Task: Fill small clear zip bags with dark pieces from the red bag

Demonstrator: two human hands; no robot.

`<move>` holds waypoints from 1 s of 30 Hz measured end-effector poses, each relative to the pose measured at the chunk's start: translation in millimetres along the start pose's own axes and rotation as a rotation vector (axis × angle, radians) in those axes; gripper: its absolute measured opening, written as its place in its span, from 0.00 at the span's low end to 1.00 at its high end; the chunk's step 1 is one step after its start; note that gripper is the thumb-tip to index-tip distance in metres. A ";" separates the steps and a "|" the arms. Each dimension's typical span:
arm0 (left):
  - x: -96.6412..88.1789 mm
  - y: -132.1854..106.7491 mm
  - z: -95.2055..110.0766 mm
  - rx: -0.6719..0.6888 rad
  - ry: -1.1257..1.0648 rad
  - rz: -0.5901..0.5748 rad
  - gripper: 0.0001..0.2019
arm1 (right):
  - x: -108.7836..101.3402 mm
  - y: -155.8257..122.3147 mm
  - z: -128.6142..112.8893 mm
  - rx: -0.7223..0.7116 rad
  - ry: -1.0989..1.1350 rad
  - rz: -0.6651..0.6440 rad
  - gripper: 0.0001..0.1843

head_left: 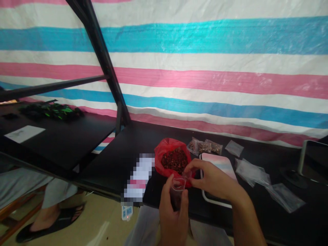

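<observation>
- Head view, clock directions taken from the red bag: on the black worktop [110,167], a crumpled red plastic bag [159,157] is seen with its mouth spread wide, loosely filled with small reddish-brown pieces [175,160].
- At 6 o'clock, just beside it, a small clear plastic pouch [178,193] is held upright with its mouth gaping; its contents cannot be made out.
- The pouch is clamped in the grip of the left hand [174,218], fingers on one side and thumb on the other.
- At 4 o'clock, the right hand [211,174] is placed at the pouch's mouth, its thumb and fingertips close together; whether anything is pinched there cannot be told.
- Below the right hand, a flat rounded panel with a white rim and glossy top [216,162] is partly covered.
- At 2 o'clock, small clear bags with brownish contents [205,147] are grouped together.
- At 3 o'clock, flat clear plastic bags [252,172] are scattered, some overlapping.
- At 8 o'clock, a white sheet, blurred by pixelation [142,172], is laid near the red bag.
- At 12 o'clock, the worktop is backed by a pink, blue and white striped plastic sheet [205,82].
</observation>
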State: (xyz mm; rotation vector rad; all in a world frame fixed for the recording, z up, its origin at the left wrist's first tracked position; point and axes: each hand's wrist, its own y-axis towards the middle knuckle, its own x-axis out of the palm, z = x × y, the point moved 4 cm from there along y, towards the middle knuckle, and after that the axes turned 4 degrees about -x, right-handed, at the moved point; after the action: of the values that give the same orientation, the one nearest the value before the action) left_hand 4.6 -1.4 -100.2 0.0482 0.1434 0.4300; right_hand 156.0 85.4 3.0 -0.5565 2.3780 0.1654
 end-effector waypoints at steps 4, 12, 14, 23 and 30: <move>-7.2 8.1 5.4 0.003 0.014 0.090 0.25 | 1.2 22.8 -1.4 0.032 -0.166 0.265 0.08; -3.4 37.5 0.3 -0.032 -0.140 0.027 0.28 | 37.3 57.4 -4.3 0.084 -0.321 0.255 0.07; -3.6 40.3 -0.5 -0.006 -0.167 0.039 0.27 | 40.9 57.7 -4.0 0.066 -0.278 0.240 0.07; 4.4 39.5 8.6 0.016 -0.288 0.021 0.26 | 36.6 47.6 6.7 0.034 0.073 0.228 0.09; 7.7 40.6 4.0 -0.031 -0.233 -0.009 0.30 | 8.0 32.9 17.0 0.058 0.320 0.306 0.10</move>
State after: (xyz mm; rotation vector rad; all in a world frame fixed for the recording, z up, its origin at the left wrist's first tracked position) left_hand -4.5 38.6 -94.1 0.0663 -0.0922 0.4140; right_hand 146.4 116.7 -16.1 -0.1988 2.7627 0.1507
